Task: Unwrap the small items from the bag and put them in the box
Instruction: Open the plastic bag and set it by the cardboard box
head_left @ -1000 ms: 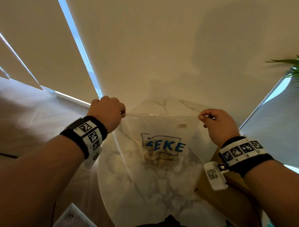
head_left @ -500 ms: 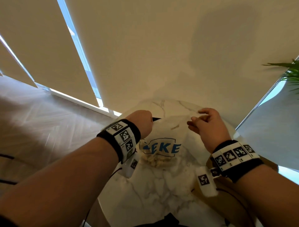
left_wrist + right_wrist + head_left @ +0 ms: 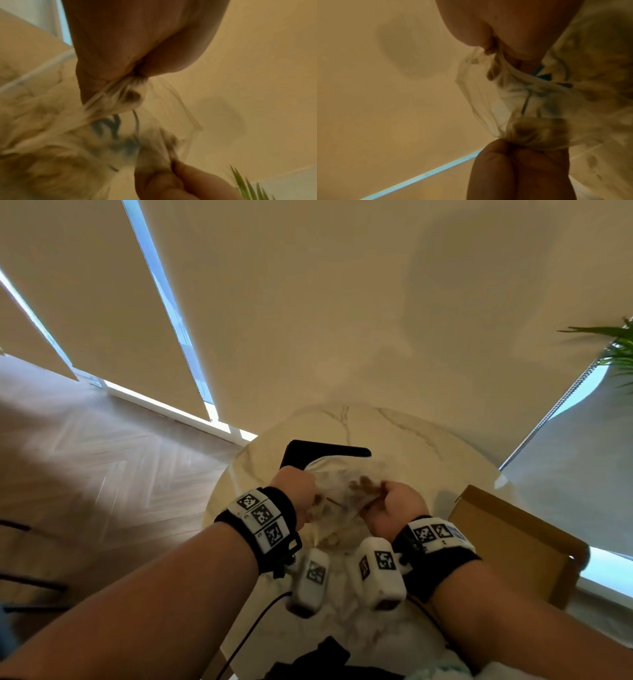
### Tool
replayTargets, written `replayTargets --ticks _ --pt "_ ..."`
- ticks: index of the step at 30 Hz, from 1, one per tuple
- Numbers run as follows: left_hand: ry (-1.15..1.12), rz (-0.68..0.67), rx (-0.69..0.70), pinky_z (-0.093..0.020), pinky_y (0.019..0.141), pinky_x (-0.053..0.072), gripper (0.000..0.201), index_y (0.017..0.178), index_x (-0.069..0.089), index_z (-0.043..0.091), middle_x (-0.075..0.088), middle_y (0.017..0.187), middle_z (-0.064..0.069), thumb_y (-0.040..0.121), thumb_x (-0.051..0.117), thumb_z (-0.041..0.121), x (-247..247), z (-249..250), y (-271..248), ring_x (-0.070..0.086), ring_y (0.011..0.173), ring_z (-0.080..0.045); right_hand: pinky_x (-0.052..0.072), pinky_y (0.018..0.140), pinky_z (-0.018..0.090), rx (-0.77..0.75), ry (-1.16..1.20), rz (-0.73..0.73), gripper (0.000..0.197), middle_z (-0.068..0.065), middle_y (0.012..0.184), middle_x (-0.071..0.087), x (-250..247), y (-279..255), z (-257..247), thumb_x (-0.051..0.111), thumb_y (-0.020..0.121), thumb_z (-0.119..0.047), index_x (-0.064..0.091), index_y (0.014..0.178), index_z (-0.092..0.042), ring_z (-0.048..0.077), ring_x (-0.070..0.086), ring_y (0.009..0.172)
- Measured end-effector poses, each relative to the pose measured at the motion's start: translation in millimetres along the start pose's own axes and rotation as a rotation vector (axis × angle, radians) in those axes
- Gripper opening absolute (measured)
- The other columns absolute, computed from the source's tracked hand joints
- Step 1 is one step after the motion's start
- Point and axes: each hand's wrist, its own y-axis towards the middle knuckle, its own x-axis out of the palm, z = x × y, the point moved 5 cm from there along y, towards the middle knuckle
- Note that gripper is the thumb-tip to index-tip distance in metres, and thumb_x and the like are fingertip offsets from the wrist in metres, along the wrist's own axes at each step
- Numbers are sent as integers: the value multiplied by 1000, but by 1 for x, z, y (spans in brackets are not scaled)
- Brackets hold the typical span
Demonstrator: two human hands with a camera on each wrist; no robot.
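From the head view, both hands work at the middle of the round marble table (image 3: 421, 440). The left hand (image 3: 294, 491) and the right hand (image 3: 394, 505) each pinch a side of the clear plastic bag (image 3: 337, 484), which is bunched between them just above the tabletop, probably to pull its mouth apart so the contents can be reached. Small tan items (image 3: 364, 486) show through the film. The cardboard box (image 3: 513, 542) waits open at the table's right edge, near the right wrist, handy for dropping things in. A black flat object (image 3: 325, 451) lies beyond the bag, towards the far edge.

The left wrist view is blurred, yet the left hand's fingers (image 3: 96, 81) clearly close on a gathered tuft of the bag, whose thin film is crumpled and carries smeared blue print.

The right wrist view shows the right hand's fingers (image 3: 518, 51) gripping the opposite fold; the film is stretched taut and wrinkled, with brownish lumps inside.
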Motion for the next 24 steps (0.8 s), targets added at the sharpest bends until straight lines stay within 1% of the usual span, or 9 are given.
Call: replayTargets --ticks 1,3,6,8,11,15,18,20,24 --pt "172 58 73 -28 82 47 29 117 66 14 65 101 -3 100 59 36 1 -3 2 66 108 -24 40 108 45 62 12 19 39 26 100 71 -2 2 4 29 107 -8 57 112 19 33 60 108" --pt "-73 8 -56 -32 91 54 37 124 61 10 65 115 -6 94 65 31 12 -19 20 65 114 -29 39 111 45 104 -46 54 42 26 111 68 -10 3 15 32 104 -12 58 109 20 33 56 120" --pt "-530 -105 -153 -48 95 58 46 123 64 8 68 122 -14 87 70 36 36 -26 32 66 116 -35 52 87 48 168 -153 -53 45 22 100 75 -14 -3 22 42 94 -29 77 100 -2 37 68 98" --pt "-270 -128 -112 -44 98 55 40 129 58 8 65 126 -16 101 55 35 38 -25 33 64 115 -34 52 79 45 185 -234 -119 44 22 102 75 -16 -6 23 45 95 -34 77 103 -4 38 68 95" --pt "-139 -94 -120 -40 102 49 38 141 48 7 59 136 -18 108 40 24 38 -33 43 59 123 -35 47 104 55 268 -293 -207 46 20 124 68 -21 6 30 51 95 -36 70 123 -5 41 63 117" --pt "-184 -3 -127 -39 105 46 42 145 44 0 56 141 -21 110 35 21 44 -37 57 55 129 -36 50 87 25 9 -683 -57 36 -2 105 71 -33 18 19 67 87 -45 70 117 -25 21 68 102" --pt "-441 -16 -260 -43 108 45 45 144 46 -2 55 142 -24 107 43 25 55 -48 65 54 131 -38 49 96 28 -64 -813 58 59 -2 119 67 -47 39 21 81 76 -40 62 130 -25 19 64 110" --pt "-291 0 -225 -40 107 45 50 149 40 3 54 143 -20 103 53 20 53 -52 67 54 130 -36 46 105 31 -157 -896 103 88 1 139 56 -46 40 19 85 71 -38 43 147 -24 24 57 124" --pt "-854 -41 -358 -48 108 47 52 145 49 11 58 137 -17 99 58 32 61 -60 67 55 127 -38 40 93 25 -352 -856 127 48 3 153 45 -47 29 1 46 102 -20 44 149 -33 22 53 121"
